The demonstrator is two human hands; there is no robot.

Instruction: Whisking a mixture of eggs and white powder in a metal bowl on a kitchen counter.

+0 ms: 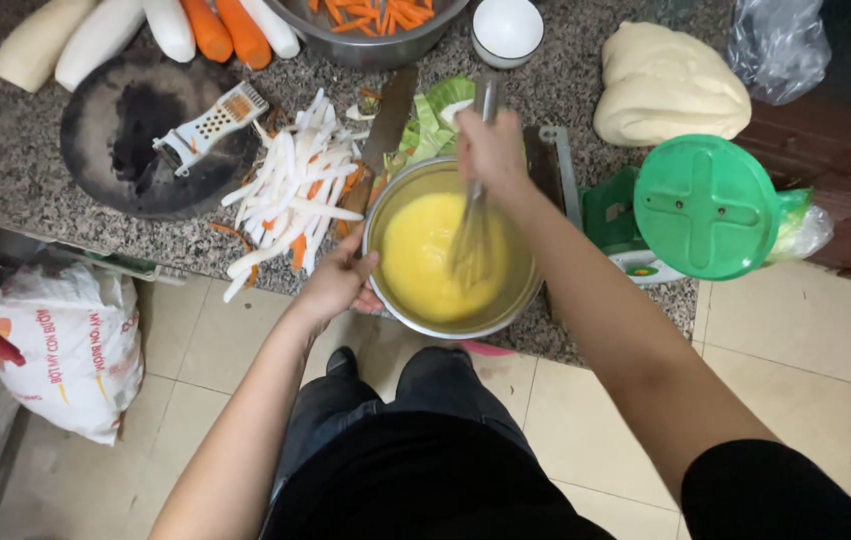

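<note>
The right hand (pixel 491 150) has its fingers closed around the handle of a whisk (pixel 473 235), whose wire head is blurred and sits in the yellow egg (pixel 426 250). The egg fills the bottom of a steel bowl (pixel 446 325) standing at the front edge of the speckled worktop (pixel 6 160). The left hand (pixel 334 285) steadies the bowl, fingers curled against its near-left rim and wall.

Just left of the bowl lies a heap of white radish strips (pixel 291 190) with a few orange carrot pieces mixed in. Behind the bowl a knife (pixel 386 125) lies beside cut green cabbage (pixel 436 120). Further left, a white grater (pixel 211 125) rests on a dark round board (pixel 116 150). Along the back are whole radishes (pixel 96 35) and 2 carrots (pixel 226 30), a second steel bowl (pixel 376 45) holding carrot sticks, and a small white cup (pixel 507 30). To the right sit a pale lump of dough (pixel 666 85), a clear plastic bag (pixel 781 45), and a round green lid (pixel 706 205). On the tiled floor (pixel 796 330) at the left stands a white sack (pixel 76 350).
</note>
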